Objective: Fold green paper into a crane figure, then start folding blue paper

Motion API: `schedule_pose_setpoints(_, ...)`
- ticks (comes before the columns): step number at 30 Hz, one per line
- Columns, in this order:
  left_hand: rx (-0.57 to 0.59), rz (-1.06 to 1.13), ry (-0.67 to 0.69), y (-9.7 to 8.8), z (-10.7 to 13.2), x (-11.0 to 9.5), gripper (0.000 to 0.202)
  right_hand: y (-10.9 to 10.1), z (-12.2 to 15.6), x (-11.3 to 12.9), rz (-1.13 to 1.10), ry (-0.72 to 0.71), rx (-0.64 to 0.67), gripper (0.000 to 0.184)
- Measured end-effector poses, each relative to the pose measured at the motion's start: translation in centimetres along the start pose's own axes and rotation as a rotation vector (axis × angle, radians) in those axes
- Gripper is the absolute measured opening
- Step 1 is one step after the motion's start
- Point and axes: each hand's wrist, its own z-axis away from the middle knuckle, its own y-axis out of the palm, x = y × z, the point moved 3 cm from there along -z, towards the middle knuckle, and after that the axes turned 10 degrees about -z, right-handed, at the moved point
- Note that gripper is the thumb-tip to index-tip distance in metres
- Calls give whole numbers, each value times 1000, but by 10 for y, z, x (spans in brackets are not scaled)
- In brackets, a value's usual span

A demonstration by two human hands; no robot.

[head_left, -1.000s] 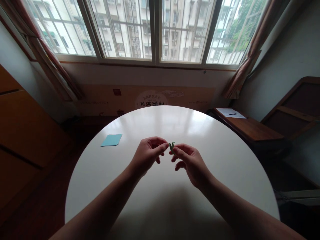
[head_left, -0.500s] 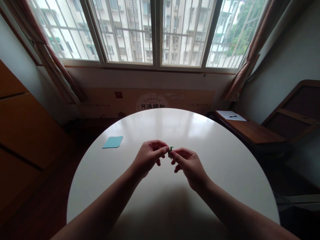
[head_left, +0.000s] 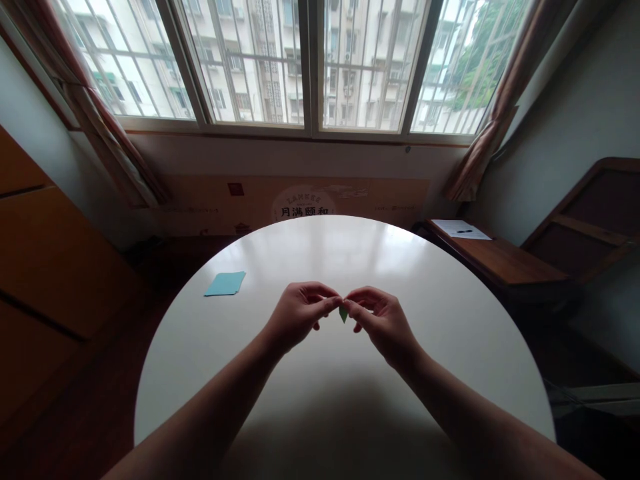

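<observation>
Green piece: You had the small folded green piece (head_left: 343, 315) up off the table between your two sets of fingertips, a single pointed end hanging below them; the rest was hidden.
Left hand: Your left hand (head_left: 304, 316) pinched the piece's upper part between thumb and fingers.
Right hand: Your right hand (head_left: 379, 319) pinched it from the other side, its fingertips touching or nearly touching the left's.
What changed: Half a second earlier, small points stuck up above your right fingertips; now the points above were gone from view and the tip faced down.
What it meant: You had probably turned the piece, and both hands seemed to share the hold, so its top edge could be worked finely.
Blue sheets: The blue sheets (head_left: 225, 284) lay where they had been on the white table (head_left: 435, 347), left of your hands, untouched.
</observation>
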Motion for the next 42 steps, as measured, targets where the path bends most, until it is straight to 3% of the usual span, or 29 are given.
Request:
schedule_pose_setpoints(14,-76,40,155,2,1,-4,18,-3,1,13,200,-164,-39,6)
schedule_pose_setpoints(25,-97,-108,353,-1,6,-13,9,0,5,22,302,-312,-35,5)
schedule_pose_setpoints(31,-114,-4,345,0,6,-13,7,0,8,21,215,-303,-77,4)
schedule_pose_setpoints(35,-124,76,348,2,6,-13,8,4,11,22,218,-372,-67,7)
schedule_pose_setpoints(39,-107,127,301,2,5,-12,13,6,14,27,284,-474,-53,10)
schedule_pose_setpoints(42,-75,144,215,2,3,-8,28,3,15,28,304,-491,-93,8)
